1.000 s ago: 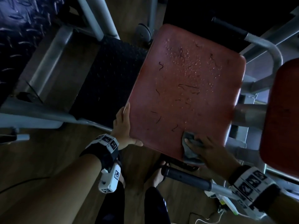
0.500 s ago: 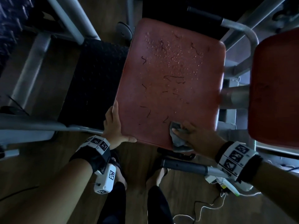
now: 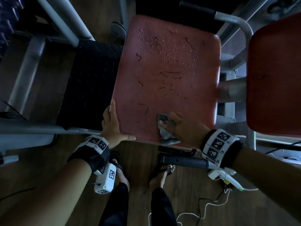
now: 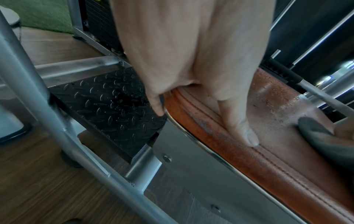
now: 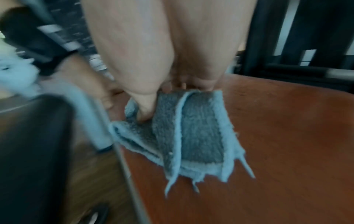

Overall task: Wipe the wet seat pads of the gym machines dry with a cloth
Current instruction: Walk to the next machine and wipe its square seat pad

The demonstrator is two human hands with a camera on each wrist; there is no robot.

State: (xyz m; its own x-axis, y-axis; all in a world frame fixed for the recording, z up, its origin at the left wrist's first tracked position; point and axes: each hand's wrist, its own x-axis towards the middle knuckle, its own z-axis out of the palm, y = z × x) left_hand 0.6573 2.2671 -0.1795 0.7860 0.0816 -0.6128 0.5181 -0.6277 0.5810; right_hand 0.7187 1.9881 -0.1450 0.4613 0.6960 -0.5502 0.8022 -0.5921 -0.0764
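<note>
A red seat pad (image 3: 167, 88) fills the middle of the head view, with water droplets (image 3: 169, 53) and dark cracks over its far half. My left hand (image 3: 116, 125) braces the pad's near-left corner, fingers straight along the left side and thumb (image 4: 241, 125) lying on the front seam (image 4: 277, 153). My right hand (image 3: 169, 121) holds a bunched grey cloth (image 3: 165, 131) with a light blue hem (image 5: 201, 136) and presses it on the pad (image 5: 287, 136) just inside the near edge. The thumb digs into the folds; the fingers lie on top.
A second red pad (image 3: 275, 75) stands close on the right. A black-gripped bar (image 3: 184, 160) runs just below the near edge. A black tread plate (image 3: 91, 82) and grey frame tubes (image 3: 27, 128) lie left. My sandalled feet and loose cables (image 3: 211, 207) are on the wood floor.
My right hand has slid the cloth a little further onto the pad, away from the near edge. The left hand has stayed at the corner. My head has shifted the view.
</note>
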